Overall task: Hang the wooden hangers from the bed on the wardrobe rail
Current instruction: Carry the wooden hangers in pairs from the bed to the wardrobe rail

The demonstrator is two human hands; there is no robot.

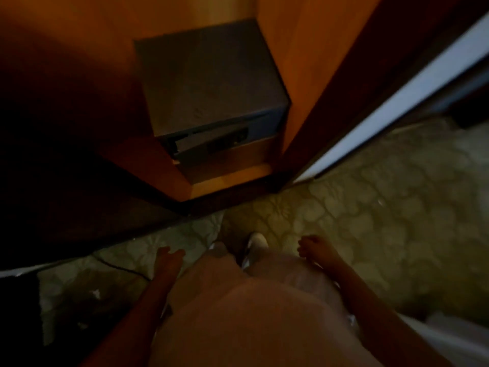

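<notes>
Safe (209, 83) fills wardrobe floor; both hands' fingers (169, 254) loose, empty, over patterned carpet (383, 207).

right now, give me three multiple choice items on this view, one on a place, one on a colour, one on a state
1. Where is the grey safe?
A. inside the wardrobe
B. on the floor
C. in a hand

2. What colour is the wardrobe's inside?
A. white
B. orange-brown
C. blue

3. What do the left hand and right hand hold?
A. one hanger each
B. a shoe
C. nothing

Answers: 1 A, wooden walls surround it; 2 B, the panels look orange-brown; 3 C, both hands hang empty.
</notes>
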